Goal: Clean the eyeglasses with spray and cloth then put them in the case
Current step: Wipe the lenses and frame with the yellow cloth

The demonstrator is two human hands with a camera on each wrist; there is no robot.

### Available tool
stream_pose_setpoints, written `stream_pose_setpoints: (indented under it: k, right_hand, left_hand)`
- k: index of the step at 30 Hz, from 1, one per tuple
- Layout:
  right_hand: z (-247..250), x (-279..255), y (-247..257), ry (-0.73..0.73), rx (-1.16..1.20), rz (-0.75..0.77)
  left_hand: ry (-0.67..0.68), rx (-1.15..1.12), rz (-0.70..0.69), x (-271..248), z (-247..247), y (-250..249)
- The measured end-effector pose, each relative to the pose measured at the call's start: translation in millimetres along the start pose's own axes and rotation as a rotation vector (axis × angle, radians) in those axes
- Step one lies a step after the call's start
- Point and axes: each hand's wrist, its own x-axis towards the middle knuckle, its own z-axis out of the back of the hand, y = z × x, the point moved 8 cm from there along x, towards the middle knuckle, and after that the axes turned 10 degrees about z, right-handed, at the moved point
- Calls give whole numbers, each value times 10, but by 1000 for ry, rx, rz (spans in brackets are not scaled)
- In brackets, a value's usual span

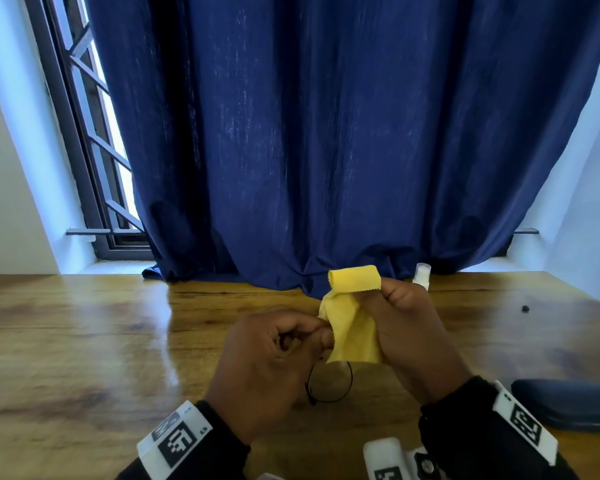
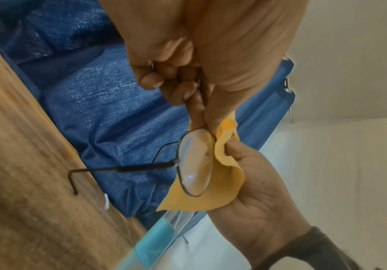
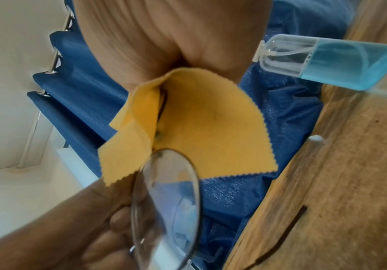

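Note:
Thin black wire-rimmed eyeglasses (image 1: 329,382) are held above the wooden table. My left hand (image 1: 312,336) grips them at the frame, fingers curled; one bare lens (image 2: 195,164) hangs below it and a temple arm (image 2: 118,169) sticks out. My right hand (image 1: 371,296) pinches a yellow cloth (image 1: 350,323) folded over the other lens, whose rim disappears into the fold (image 3: 162,102). The bare lens (image 3: 171,201) shows close in the right wrist view. The spray bottle (image 3: 337,62), clear with blue liquid, stands behind my right hand (image 1: 422,271). A dark blue case (image 1: 568,403) lies closed at the right.
A blue curtain (image 1: 326,133) hangs down to the table's far edge. A small black speck (image 1: 525,309) lies on the wooden table (image 1: 84,341) at the right. A small white piece (image 3: 315,140) sits near the curtain's hem.

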Motion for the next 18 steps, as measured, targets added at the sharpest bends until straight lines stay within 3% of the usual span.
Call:
stream_pose_setpoints:
  k: [8, 18]
  right_hand:
    - [-124, -22, 76, 173, 157, -19]
    - [9, -17, 6, 7, 184, -59]
  left_hand:
    - [-103, -9, -1, 38, 175, -31]
    - [-126, 56, -68, 41, 231, -72]
